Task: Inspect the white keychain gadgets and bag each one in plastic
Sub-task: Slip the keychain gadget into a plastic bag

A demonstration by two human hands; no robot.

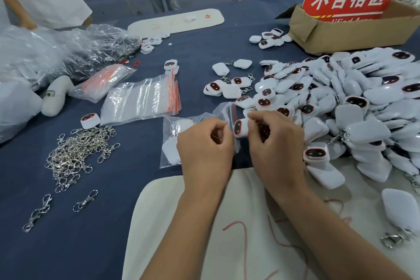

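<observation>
Both hands, left hand [205,141] and right hand [276,141], pinched a bagged gadget [238,128]; clasps [75,154] lay left of it, a gadget heap [354,102] right

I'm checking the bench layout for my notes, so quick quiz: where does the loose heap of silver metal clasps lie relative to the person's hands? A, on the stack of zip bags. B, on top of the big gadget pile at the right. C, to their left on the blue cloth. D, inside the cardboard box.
C: the heap of silver clasps lies on the blue cloth, left of the left hand and right hand.
</observation>
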